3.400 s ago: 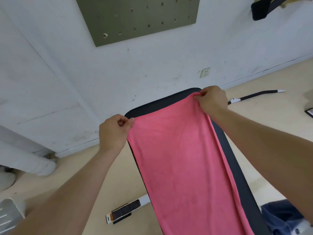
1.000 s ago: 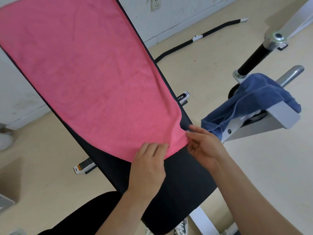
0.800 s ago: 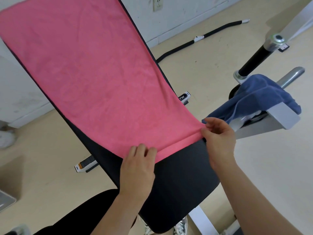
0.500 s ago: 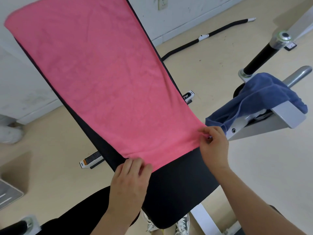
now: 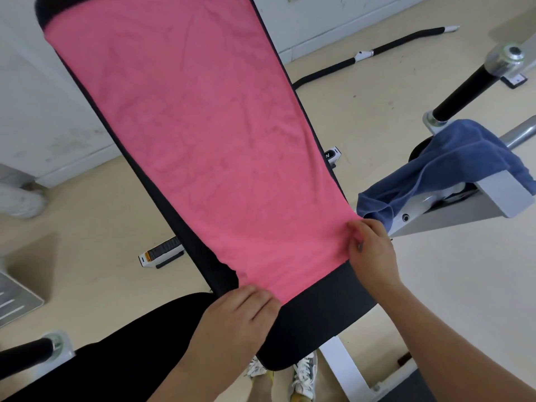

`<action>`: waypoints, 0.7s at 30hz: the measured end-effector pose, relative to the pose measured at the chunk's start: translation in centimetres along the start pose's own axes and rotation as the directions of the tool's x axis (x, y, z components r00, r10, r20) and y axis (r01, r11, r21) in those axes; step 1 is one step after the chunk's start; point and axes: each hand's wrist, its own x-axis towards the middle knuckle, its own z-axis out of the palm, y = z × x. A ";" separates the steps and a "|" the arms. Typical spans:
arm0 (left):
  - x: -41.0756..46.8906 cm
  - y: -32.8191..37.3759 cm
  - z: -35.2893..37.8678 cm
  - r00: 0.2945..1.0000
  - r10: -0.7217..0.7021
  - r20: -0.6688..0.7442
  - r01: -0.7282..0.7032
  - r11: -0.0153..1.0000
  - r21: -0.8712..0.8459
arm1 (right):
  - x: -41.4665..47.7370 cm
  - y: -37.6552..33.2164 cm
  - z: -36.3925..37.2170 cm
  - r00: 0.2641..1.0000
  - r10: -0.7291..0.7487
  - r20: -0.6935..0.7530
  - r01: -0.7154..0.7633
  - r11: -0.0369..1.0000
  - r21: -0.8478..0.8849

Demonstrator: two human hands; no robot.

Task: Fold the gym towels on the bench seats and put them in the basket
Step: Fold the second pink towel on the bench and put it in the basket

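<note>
Shifted leftward, left hand [image 5: 235, 317] rests on pink towel's [image 5: 203, 126] near corner; grip unclear.
Right hand [image 5: 369, 253] pinches the towel's opposite near corner.

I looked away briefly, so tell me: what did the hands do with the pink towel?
Both hands let go of the far corners of the pink towel and came to its near end. The right hand now pinches the near right corner; the left hand rests on the near left corner. The towel stays spread on the bench; the blue towel stays draped nearby.
</note>
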 end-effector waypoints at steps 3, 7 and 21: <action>-1.1 0.0 1.5 0.971 -0.100 0.217 0.126 0.986 -0.108 | 0.1 0.0 -0.3 0.999 0.034 0.038 -0.033 0.999 -0.019; -0.8 1.2 1.3 1.000 -0.003 0.020 0.007 0.986 -0.168 | 0.0 0.1 -1.0 0.997 -0.020 0.073 0.033 0.985 -0.171; 0.3 -1.2 3.1 0.843 -0.519 0.142 0.524 0.733 -0.434 | -6.6 -3.8 2.7 0.863 -0.372 0.342 0.456 0.865 -0.210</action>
